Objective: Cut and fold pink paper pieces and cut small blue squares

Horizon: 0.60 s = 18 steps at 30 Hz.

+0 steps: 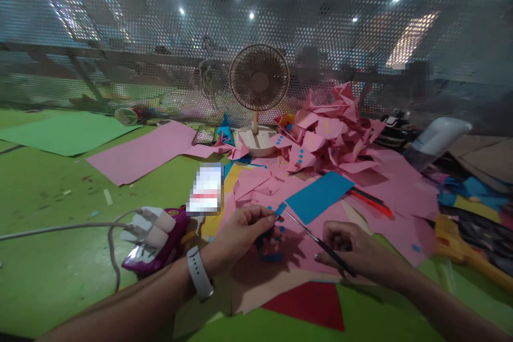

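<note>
My left hand [251, 227] pinches a small strip of blue paper [281, 209] between thumb and fingers. In my right hand [349, 246] is a slim tool with a pointed metal blade and black handle [334, 256]; whether it is scissors or a knife I cannot make out. Its tip points at the blue strip, close to my left fingertips. Small blue bits [282, 228] lie below my left hand on pink paper [298, 264]. A larger blue sheet [320, 196] rests just beyond both hands.
A small fan [259, 83] stands at the back, beside a heap of folded pink paper [328, 131]. On the left are a phone [205, 188] and a purple power strip with white chargers [154, 230]. A red-orange pen [372, 202] and a yellow-handled tool [452, 240] lie right.
</note>
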Each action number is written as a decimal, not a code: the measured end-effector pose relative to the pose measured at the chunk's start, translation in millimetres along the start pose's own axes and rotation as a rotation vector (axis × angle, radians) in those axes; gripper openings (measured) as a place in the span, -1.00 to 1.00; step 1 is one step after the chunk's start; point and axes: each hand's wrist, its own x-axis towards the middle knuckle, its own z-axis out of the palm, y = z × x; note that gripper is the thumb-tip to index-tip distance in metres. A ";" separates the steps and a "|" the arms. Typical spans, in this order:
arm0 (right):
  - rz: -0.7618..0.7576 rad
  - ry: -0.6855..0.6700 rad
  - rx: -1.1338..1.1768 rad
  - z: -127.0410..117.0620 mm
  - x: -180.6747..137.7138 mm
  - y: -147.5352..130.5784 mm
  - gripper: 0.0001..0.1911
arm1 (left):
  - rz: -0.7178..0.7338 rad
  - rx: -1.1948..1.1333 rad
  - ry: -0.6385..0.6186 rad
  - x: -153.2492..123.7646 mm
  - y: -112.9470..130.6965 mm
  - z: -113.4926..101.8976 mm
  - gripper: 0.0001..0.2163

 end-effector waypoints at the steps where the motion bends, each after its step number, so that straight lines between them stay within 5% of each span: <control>1: 0.003 -0.001 0.003 0.1 0.0 0.2 -0.61 | 0.001 -0.001 -0.006 0.4 -0.7 -0.5 -0.73; 18: 0.012 -0.055 0.042 -1.4 -0.4 1.3 -0.66 | 0.014 -0.099 0.002 -2.0 1.2 -0.5 -0.77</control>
